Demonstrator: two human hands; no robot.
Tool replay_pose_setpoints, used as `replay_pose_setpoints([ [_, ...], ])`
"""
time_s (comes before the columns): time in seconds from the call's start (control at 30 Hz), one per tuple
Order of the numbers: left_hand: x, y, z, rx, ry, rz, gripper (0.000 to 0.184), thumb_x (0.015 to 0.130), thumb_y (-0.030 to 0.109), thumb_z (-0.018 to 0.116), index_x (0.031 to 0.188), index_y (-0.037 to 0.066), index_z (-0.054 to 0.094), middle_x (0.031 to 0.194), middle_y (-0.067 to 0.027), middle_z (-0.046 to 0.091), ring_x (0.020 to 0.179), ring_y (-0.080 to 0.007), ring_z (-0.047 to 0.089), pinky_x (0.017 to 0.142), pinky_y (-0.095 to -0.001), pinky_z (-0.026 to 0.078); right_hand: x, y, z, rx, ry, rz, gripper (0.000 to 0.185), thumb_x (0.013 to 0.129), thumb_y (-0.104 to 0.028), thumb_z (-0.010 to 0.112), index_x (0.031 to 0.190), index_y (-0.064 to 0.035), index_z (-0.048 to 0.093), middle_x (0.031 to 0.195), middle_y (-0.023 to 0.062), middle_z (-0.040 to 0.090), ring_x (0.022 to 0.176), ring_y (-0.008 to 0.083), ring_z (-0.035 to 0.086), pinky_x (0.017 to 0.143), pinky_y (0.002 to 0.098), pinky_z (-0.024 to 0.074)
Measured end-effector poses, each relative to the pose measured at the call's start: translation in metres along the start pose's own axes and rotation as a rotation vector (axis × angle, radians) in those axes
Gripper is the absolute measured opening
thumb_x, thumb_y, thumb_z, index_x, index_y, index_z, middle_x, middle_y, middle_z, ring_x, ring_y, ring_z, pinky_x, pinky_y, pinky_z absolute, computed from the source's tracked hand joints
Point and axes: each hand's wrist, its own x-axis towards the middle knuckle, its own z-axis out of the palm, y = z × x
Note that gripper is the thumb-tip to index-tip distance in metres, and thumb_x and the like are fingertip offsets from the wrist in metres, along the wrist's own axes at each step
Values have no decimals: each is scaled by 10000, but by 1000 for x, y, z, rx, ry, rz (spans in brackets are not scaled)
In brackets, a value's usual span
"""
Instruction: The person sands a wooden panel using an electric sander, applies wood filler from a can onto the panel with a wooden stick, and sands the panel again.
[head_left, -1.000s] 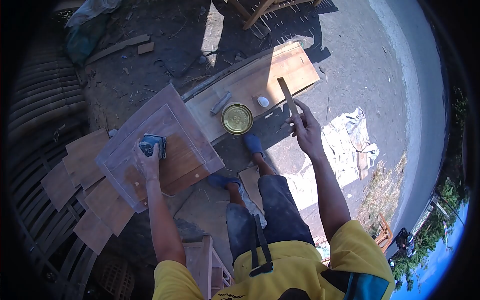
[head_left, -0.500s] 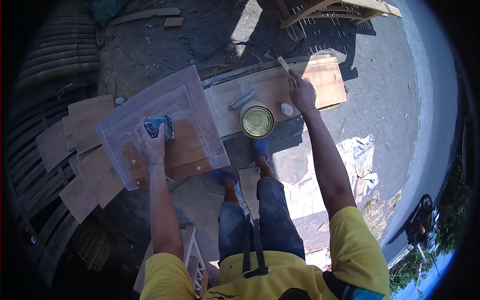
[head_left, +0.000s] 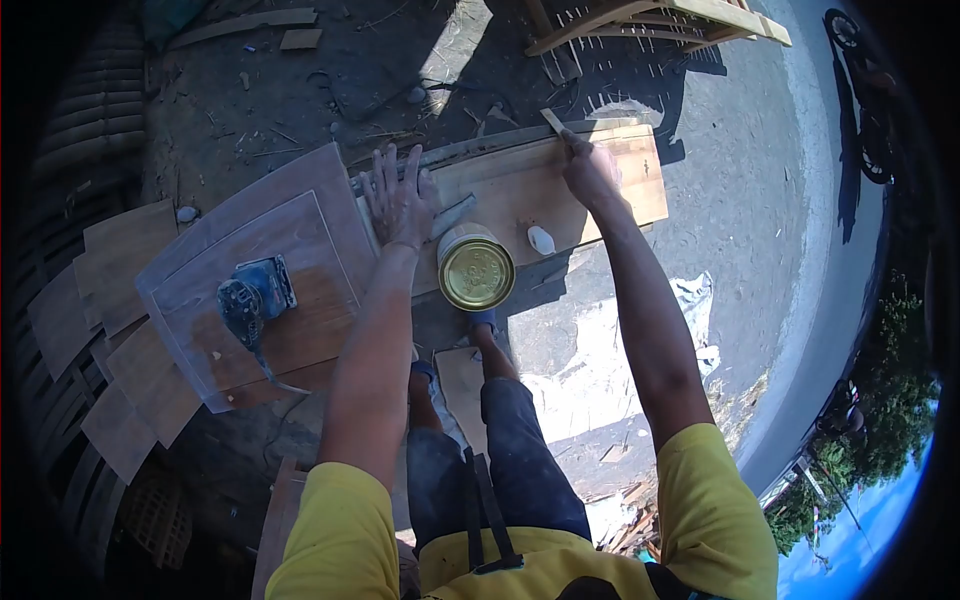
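My right hand [head_left: 592, 178] grips a flat pale wooden stick [head_left: 552, 121] above the far side of a long wooden plank [head_left: 500, 180]. My left hand [head_left: 400, 197] has its fingers spread over the plank's left end, beside a framed wooden panel [head_left: 330, 180]; whether it touches either is unclear. An electric sander [head_left: 255, 295] rests on that panel with nobody holding it. Right of my left hand lies a grey strip [head_left: 455, 214]. A tin can [head_left: 476, 270] with a gold lid and a small white object [head_left: 540, 239] stand nearby.
Several thin wooden boards [head_left: 125, 265] lie at the left on dark slats. The sander's cord [head_left: 285, 385] trails off the panel. A wooden frame [head_left: 650, 20] with many pale sticks stands at the back. White sheeting [head_left: 600, 370] covers ground at the right; a motorcycle [head_left: 860, 100] is on the road.
My left hand has let go of the sander and moved right to the plank's end, fingers spread. My right hand still holds the stick. The view has shifted slightly.
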Motion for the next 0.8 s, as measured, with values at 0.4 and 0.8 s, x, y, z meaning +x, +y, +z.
replay_pose_setpoints([
  [0.4,-3,-6,2,10,4,-27,518,1069,355,550,1580,274,541,1665,-104,438,1610,-329,290,1335,-588,141,-75,51,-30,-209,-24,-59,447,1012,-155,661,1450,-246,671,1046,214,743,995,421,722,874,520,571],
  [0.8,-5,-6,3,13,25,-20,501,1069,356,547,1561,263,563,1640,-105,478,1599,-329,315,1331,-585,155,-92,84,-8,-31,82,-98,431,1032,-208,655,1458,-145,651,994,251,755,936,401,746,857,487,583],
])
